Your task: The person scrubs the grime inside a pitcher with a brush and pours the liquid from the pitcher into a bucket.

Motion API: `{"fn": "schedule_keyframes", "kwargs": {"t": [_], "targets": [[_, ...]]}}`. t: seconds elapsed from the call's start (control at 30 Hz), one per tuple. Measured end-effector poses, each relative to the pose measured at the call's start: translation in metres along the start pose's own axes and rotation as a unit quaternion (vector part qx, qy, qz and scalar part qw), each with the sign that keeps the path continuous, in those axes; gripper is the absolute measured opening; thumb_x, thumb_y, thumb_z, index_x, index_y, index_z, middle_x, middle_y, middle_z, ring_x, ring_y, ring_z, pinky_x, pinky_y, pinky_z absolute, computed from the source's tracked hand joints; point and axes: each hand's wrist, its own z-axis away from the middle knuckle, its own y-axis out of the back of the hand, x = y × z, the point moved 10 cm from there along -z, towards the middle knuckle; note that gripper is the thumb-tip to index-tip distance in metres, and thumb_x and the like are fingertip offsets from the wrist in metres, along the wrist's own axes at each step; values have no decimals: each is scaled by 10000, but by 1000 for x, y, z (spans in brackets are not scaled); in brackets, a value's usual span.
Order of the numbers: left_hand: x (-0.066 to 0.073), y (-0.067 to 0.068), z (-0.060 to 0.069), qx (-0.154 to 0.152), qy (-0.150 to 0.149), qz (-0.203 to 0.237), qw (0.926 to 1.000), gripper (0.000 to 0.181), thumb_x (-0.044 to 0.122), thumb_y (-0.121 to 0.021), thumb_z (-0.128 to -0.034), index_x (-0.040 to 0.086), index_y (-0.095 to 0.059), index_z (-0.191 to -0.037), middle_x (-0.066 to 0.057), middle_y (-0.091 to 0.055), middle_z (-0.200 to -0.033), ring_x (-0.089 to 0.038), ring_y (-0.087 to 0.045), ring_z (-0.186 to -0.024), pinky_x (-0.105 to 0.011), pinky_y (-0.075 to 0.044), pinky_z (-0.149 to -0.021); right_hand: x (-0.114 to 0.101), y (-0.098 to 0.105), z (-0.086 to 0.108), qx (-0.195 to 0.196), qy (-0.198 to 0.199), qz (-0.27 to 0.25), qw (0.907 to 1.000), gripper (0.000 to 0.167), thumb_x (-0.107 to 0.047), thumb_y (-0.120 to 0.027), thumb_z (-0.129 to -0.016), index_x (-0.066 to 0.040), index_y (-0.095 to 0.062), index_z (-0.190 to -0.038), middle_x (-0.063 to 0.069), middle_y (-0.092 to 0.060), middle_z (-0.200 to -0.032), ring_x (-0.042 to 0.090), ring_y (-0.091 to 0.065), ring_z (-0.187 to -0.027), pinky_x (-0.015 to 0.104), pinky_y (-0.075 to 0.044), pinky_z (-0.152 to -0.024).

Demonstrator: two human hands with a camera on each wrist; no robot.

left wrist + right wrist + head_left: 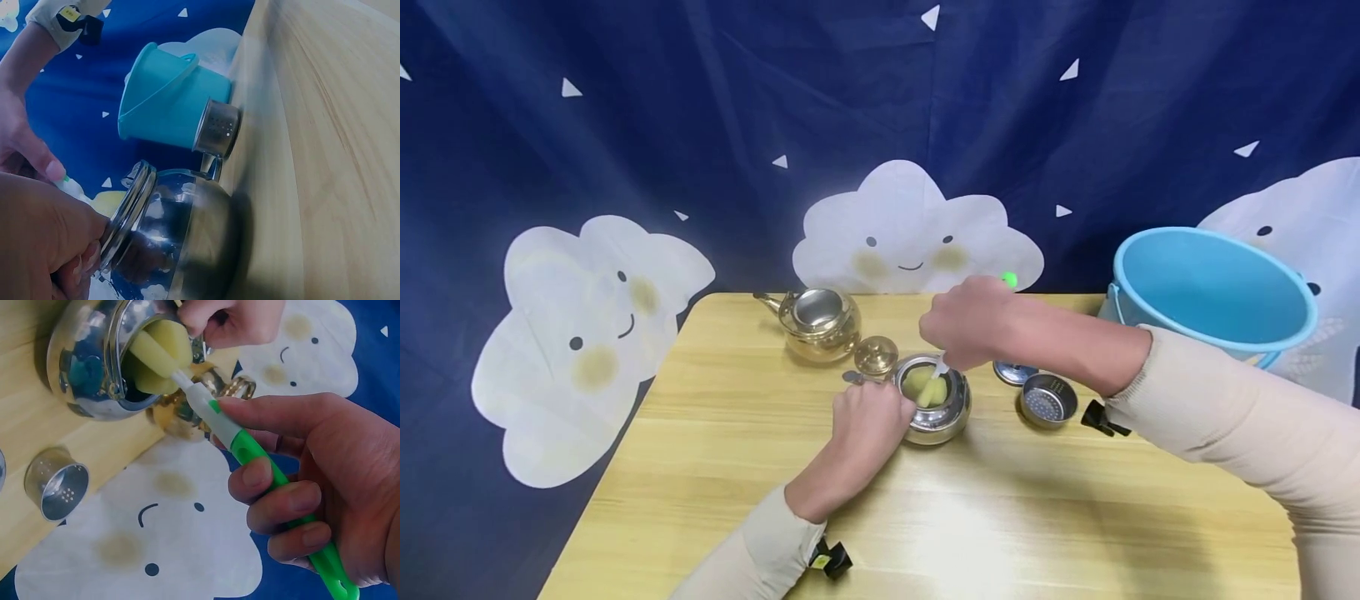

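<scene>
A silver teapot (942, 427) stands on the wooden table with its mouth uncovered. My left hand (868, 421) grips it at the left side of the rim, fingers curled; the exact part held is hidden under them. In my right hand (312, 481) is a sponge brush (253, 450) with a green and white handle, held between thumb and curled fingers. Its yellow sponge head (156, 353) reaches down into the teapot's mouth. From the head view, the right hand (973, 321) is above the teapot's far right side.
Behind and left stands a gold teapot (823, 343), uncovered, near a gold lid (876, 357). Right of the silver teapot lie a silver lid (1015, 373) and a perforated metal strainer (1048, 404). A blue bucket (1213, 292) is at the far right, by the patterned curtain (865, 75).
</scene>
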Motion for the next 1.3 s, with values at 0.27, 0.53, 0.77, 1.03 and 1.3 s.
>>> {"fn": "schedule_keyframes", "kwargs": {"t": [0.27, 0.53, 0.77, 1.03, 1.3], "targets": [[-1, 0, -1, -65, -9, -4, 10000, 456, 194, -651, -841, 190, -364, -487, 22, -378, -449, -144, -337, -416, -286, -235, -375, 4, 3, 7, 189, 86, -174, 9996, 296, -248, -700, -898, -229, -531, -655, -67, -419, -602, 136, -340, -546, 352, -381, -449], [0, 1, 0, 21, -48, -125, 9999, 487, 224, -664, -852, 192, -352, -479, 23, -374, -447, -142, -324, -414, -283, -229, -373, 15, 9, 11, 472, -23, -55, 9989, 152, -256, -699, -888, -286, -660, -743, -93, -617, -676, 158, -534, -582, 386, -434, -466], [1, 1, 0, 68, -77, -175, 9998, 480, 209, -653, -843, 191, -343, -477, 26, -361, -447, -138, -308, -412, -278, -215, -373, 22, 11, 21, 311, -105, -404, 9986, 127, -267, -694, -900, -311, -669, -785, -88, -636, -711, 174, -572, -631, 376, -430, -504], [1, 2, 1, 50, -90, -149, 9998, 478, 195, -634, -833, 196, -313, -479, 20, -341, -445, -146, -294, -418, -281, -207, -376, 29, 16, 34, 602, -127, -670, 9958, 133, -274, -706, -899, -380, -761, -957, -136, -663, -720, 143, -549, -616, 328, -402, -513], [1, -1, 1, -69, -91, -133, 9998, 467, 200, -626, -837, 193, -326, -480, 27, -339, -444, -138, -291, -418, -280, -208, -374, 36, 17, 43, 826, -105, -657, 9944, 35, -306, -745, -873, -322, -715, -862, -150, -633, -696, 106, -513, -593, 309, -355, -514]]}}
